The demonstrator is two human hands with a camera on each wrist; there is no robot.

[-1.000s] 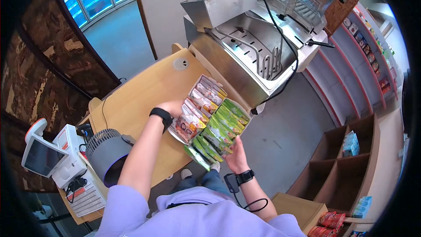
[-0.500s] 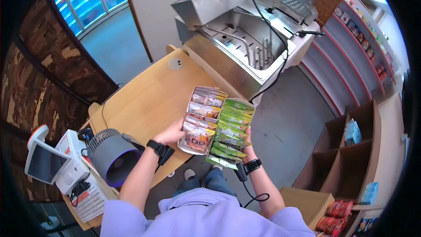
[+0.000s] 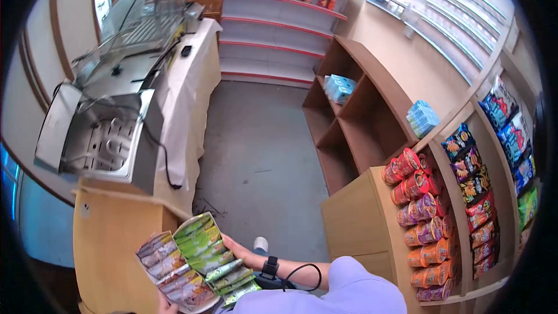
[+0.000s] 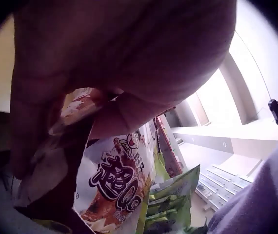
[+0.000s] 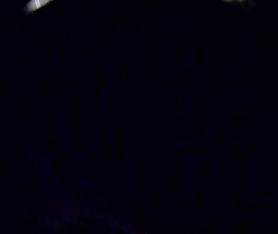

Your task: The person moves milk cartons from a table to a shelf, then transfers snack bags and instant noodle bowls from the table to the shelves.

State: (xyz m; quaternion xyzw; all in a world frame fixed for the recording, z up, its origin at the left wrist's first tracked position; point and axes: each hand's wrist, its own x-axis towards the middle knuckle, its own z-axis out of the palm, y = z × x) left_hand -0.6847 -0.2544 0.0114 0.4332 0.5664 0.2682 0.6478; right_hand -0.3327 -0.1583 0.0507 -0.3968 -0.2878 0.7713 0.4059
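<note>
Two open-topped boxes of packets sit side by side in the lower left of the frame, over the right part of the wooden desk. The white-packet box is on the left, and its long axis slants from upper left down to lower right, its near end towards the person. The green-packet box is just beside it on the right, its long axis leaning nearly the same way (the two run close to parallel). In both, the packets stand in rows across the length.

The left hand, at the bottom edge of the frame, grips the near left part of the white-packet box; the left wrist view has thumb and fingers on either side of its wall, next to a packet whose lettering slopes down to the right. The right hand lies along the right side of the green-packet box, but its fingertips are hidden, so I cannot tell how they bend; the right wrist view is almost black.

A metal fryer stands at left centre, and cup noodles are stacked at lower right.
</note>
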